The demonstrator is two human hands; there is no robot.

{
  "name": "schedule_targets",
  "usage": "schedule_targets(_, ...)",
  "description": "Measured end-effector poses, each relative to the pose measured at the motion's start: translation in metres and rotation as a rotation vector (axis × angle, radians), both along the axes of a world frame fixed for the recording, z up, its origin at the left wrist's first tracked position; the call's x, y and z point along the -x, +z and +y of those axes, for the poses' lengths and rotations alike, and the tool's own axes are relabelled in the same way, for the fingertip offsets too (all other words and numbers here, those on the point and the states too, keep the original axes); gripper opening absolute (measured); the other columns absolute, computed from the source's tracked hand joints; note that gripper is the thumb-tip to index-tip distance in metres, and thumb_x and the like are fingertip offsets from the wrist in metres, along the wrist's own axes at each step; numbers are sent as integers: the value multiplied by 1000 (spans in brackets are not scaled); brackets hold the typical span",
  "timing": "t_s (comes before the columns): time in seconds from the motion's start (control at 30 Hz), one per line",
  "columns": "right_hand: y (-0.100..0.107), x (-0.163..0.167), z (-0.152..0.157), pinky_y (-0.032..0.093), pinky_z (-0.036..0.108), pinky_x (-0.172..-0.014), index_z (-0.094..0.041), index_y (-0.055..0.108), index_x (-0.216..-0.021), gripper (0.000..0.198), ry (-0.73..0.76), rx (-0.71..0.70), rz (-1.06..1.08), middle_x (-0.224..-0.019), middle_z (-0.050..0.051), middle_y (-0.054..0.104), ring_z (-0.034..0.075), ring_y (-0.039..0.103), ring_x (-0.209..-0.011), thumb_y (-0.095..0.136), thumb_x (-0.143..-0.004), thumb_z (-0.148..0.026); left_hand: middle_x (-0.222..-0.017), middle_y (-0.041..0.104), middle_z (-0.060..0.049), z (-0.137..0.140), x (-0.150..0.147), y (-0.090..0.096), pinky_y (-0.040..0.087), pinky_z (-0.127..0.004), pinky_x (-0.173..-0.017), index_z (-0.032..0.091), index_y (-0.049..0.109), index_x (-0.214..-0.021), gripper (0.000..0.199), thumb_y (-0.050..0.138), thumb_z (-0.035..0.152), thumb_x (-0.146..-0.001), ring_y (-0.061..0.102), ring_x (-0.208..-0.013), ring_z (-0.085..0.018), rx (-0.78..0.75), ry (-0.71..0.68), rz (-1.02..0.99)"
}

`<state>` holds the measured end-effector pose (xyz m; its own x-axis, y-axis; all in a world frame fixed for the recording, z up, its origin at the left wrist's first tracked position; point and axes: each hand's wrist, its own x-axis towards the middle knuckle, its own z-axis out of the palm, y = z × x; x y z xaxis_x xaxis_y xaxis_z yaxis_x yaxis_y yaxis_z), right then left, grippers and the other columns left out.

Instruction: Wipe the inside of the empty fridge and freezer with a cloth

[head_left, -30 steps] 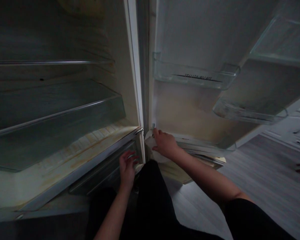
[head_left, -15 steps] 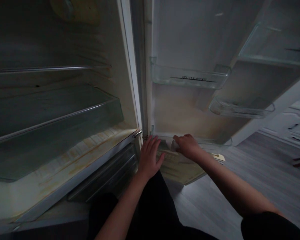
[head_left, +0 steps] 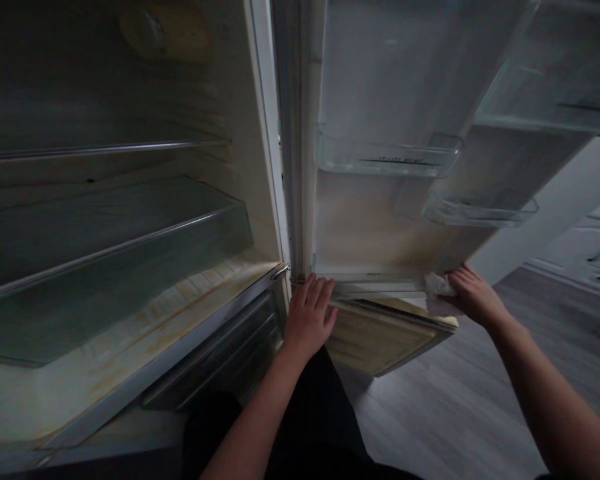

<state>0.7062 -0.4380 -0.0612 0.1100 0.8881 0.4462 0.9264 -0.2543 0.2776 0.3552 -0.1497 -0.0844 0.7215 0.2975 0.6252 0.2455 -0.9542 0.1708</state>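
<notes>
My right hand [head_left: 473, 293] is closed round a crumpled white cloth or tissue [head_left: 437, 290] at the lower outer corner of the open fridge door [head_left: 370, 227]. Along the door's bottom runs a pale edge [head_left: 375, 288], with the white material against its outer end. My left hand [head_left: 311, 313] rests with fingers stretched out at the hinge end of that edge, holding nothing. Beneath both hands a lower door [head_left: 380, 337] stands ajar, its inner face yellowish.
On the left is the fridge interior with a glass shelf [head_left: 105, 250] and a stained floor [head_left: 180, 320]. Clear door bins [head_left: 390, 157] hang above my hands. A metal hinge pin [head_left: 280, 271] juts near my left hand. White cabinets [head_left: 580, 247] stand at the right.
My right hand has slid to the right with the white material, from mid-edge to the door's outer corner. My left hand stays by the hinge. The view has shifted slightly.
</notes>
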Motion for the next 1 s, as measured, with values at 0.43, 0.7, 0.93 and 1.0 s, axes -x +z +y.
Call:
schedule_targets(0.43,-77,103,98,16,69,-121,-6,30,-156,68,-234,-387,98,-159,29,32,37,2,-158,46,-97,-36,-139,60,-14,-3,-10,-6,46,-50,-113,18,47,-146,55,60,29,-94,45,-141,-33,-36,17,-72)
schedule_targets(0.7,-78,203,204,9,69,-122,-16,44,-155,60,-169,-83,340,-162,21,34,37,17,-157,40,-100,-38,-134,65,-16,-1,-16,-5,47,-50,-110,14,57,-136,45,55,17,-91,52,-135,-34,-101,55,-57)
schedule_targets(0.93,-78,150,150,5,69,-121,-9,48,-150,62,-354,-248,372,-160,24,36,38,18,-156,43,-93,-33,-137,64,-14,-1,-13,-1,48,-50,-108,17,53,-143,51,58,27,-94,51,-135,-35,-81,42,-53)
schedule_targets(1.0,-76,124,127,9,68,-121,-1,40,-153,70,-495,-415,381,-162,28,27,40,13,-156,40,-92,-34,-136,64,-13,-2,-14,-1,48,-51,-108,17,52,-145,53,59,28,-94,51,-134,-35,-90,40,-63)
